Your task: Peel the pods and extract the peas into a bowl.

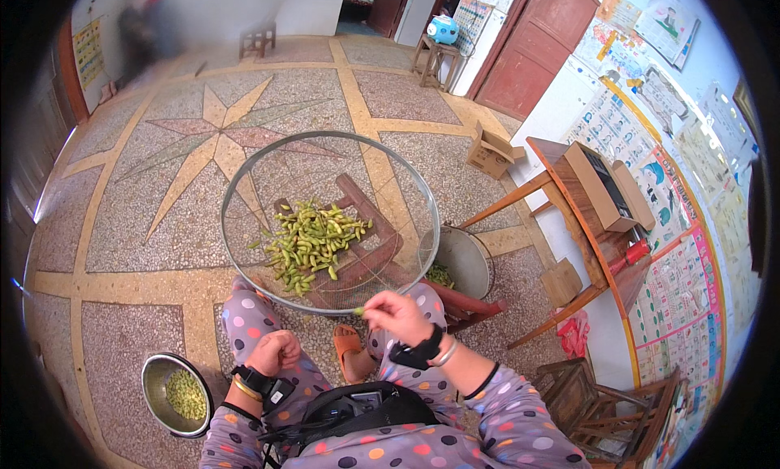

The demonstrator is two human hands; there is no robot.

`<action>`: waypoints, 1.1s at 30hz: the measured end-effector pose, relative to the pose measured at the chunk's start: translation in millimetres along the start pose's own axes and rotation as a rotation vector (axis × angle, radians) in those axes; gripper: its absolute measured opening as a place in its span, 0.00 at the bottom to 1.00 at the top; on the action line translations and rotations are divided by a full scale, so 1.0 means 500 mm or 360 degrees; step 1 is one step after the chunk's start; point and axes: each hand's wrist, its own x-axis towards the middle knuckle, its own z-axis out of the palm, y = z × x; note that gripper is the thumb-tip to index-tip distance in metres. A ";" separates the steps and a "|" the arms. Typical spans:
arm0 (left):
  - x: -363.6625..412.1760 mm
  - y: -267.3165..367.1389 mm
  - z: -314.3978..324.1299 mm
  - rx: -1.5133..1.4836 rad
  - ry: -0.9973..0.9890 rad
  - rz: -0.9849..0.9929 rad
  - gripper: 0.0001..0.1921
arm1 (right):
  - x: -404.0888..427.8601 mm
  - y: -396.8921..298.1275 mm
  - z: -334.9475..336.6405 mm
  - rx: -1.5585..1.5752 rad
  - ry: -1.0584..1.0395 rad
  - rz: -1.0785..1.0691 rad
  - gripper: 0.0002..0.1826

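A pile of green bean pods [317,237] lies on a round wire-mesh sieve [226,225] with a metal rim, which rests on a dark red wooden chair or stool [382,249] before my knees. My right hand [396,315] pinches a small green pod [359,311] between thumb and fingers at the sieve's near rim. Over my left thigh, my left hand [279,351] is curled, and whether something is inside it cannot be seen. On the floor at the lower left stands a metal bowl [152,402] holding shelled green beans [186,394].
Right of the sieve stands a metal bucket [469,262] with green pods inside. Farther right are a wooden table [585,225] bearing an open cardboard box [600,188], a carton [490,154] on the floor, and a wooden chair [567,396]. A blurred person [143,33] is at the back left.
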 end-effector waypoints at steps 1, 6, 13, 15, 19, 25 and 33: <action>-0.001 -0.001 -0.001 -0.0012 -0.0007 0.0012 0.09 | -0.008 -0.008 -0.028 0.0029 0.0070 0.0014 0.04; -0.008 -0.002 -0.002 -0.0087 0.0064 0.0017 0.09 | -0.040 -0.018 -0.181 -0.0214 0.0595 -0.0155 0.03; -0.004 -0.002 -0.009 -0.0126 -0.0007 0.0091 0.05 | -0.041 0.028 -0.407 -0.0364 0.1361 0.0051 0.05; -0.002 -0.005 -0.013 -0.0159 -0.0029 0.0114 0.03 | -0.042 0.034 -0.452 -0.0312 0.1529 0.0099 0.09; -0.001 -0.014 -0.023 -0.0155 -0.0006 0.0136 0.05 | -0.051 0.054 -0.455 -0.0145 0.1585 0.0104 0.14; 0.006 -0.011 -0.021 -0.0125 0.0008 0.0130 0.06 | -0.029 0.043 -0.339 -0.0323 0.1063 0.0020 0.06; -0.006 -0.004 -0.011 -0.0169 0.0011 0.0100 0.04 | 0.074 -0.014 -0.194 -0.0512 0.0433 -0.0020 0.06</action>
